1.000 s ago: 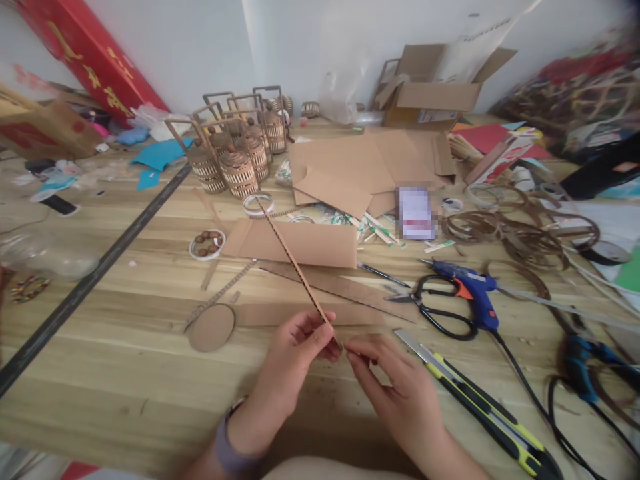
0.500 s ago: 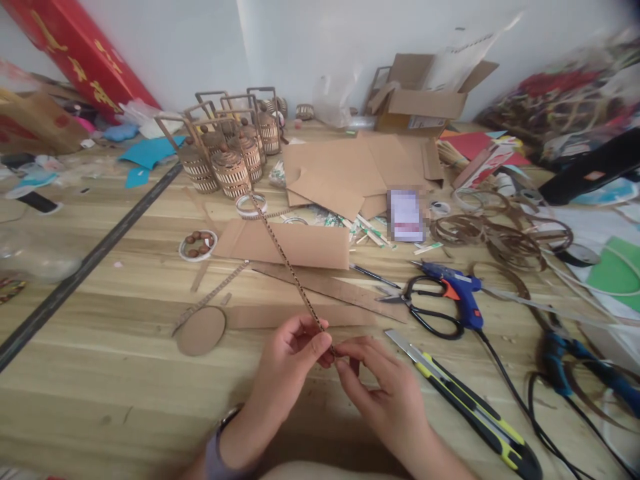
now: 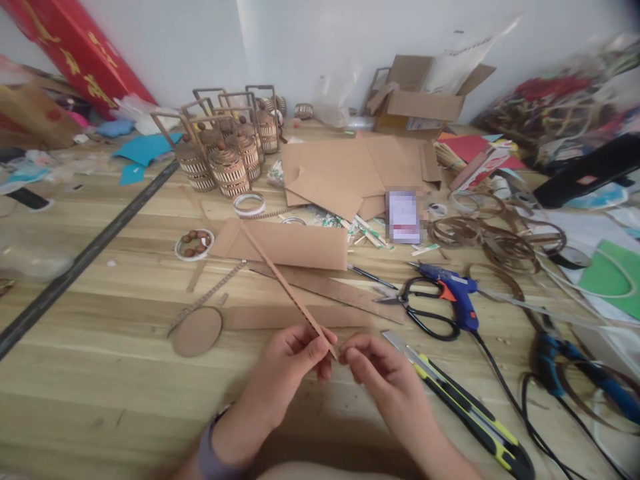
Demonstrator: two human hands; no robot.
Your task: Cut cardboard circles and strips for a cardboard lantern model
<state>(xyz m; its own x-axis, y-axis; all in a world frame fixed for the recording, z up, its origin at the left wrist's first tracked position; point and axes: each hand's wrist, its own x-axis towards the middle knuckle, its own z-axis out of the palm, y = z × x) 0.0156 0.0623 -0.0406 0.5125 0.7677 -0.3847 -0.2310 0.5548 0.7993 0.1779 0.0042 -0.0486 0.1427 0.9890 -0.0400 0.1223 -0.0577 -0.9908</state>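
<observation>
A thin cardboard strip (image 3: 281, 281) slants from above the table down to my left hand (image 3: 295, 363), which pinches it near its lower end. Just right of that end is my right hand (image 3: 383, 373), its thumb and forefinger pressed together; whatever is between them is too small to make out. Beyond my hands lie a flat cardboard piece (image 3: 300, 245) and a long narrow piece (image 3: 295, 317). To the left rests a round cardboard disc (image 3: 197, 332). A yellow and black utility knife (image 3: 465, 407) lies to the right of my right hand.
Black-handled scissors (image 3: 430, 310), a blue glue gun (image 3: 457, 287) with its cable and pliers (image 3: 555, 360) are at the right. Small woven lanterns (image 3: 230, 170) stand at the back left, near a bowl of brown beads (image 3: 194, 245). Behind are cardboard sheets (image 3: 335, 173) and an open box (image 3: 425, 103).
The strip has turned from its narrow ridged edge to show more of its flat face, and its far end is lower. My right fingers have moved slightly away from its near end.
</observation>
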